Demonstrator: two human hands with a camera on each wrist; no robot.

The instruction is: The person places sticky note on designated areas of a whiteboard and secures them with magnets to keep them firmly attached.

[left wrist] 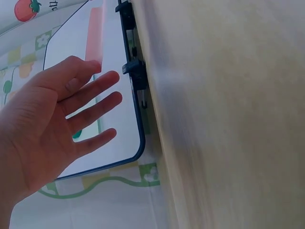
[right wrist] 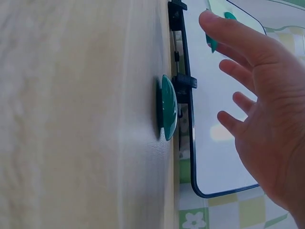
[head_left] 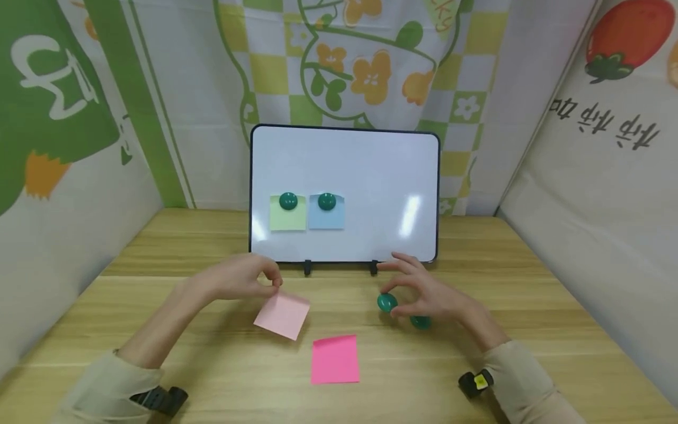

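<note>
My left hand [head_left: 246, 277] pinches a pale pink sticky note [head_left: 283, 316] by its top edge, above the table. In the left wrist view the note [left wrist: 95, 36] shows nearly edge-on past the thumb, and the other fingers are spread. With thumb and index finger, my right hand [head_left: 424, 291] pinches a round green magnet [head_left: 387, 302]; its remaining fingers stretch out. A second green magnet [head_left: 421, 322] lies on the table under that hand, plain in the right wrist view [right wrist: 169, 107]. A bright pink sticky note [head_left: 335, 360] lies on the table between the forearms.
A whiteboard [head_left: 371, 171] stands upright on black feet [head_left: 308, 268] at the back. On it, green magnets hold a pale green note [head_left: 288, 221] and a light blue note [head_left: 326, 220]. Printed cloth [head_left: 201, 118] hangs behind and at both sides of the wooden table [head_left: 212, 365].
</note>
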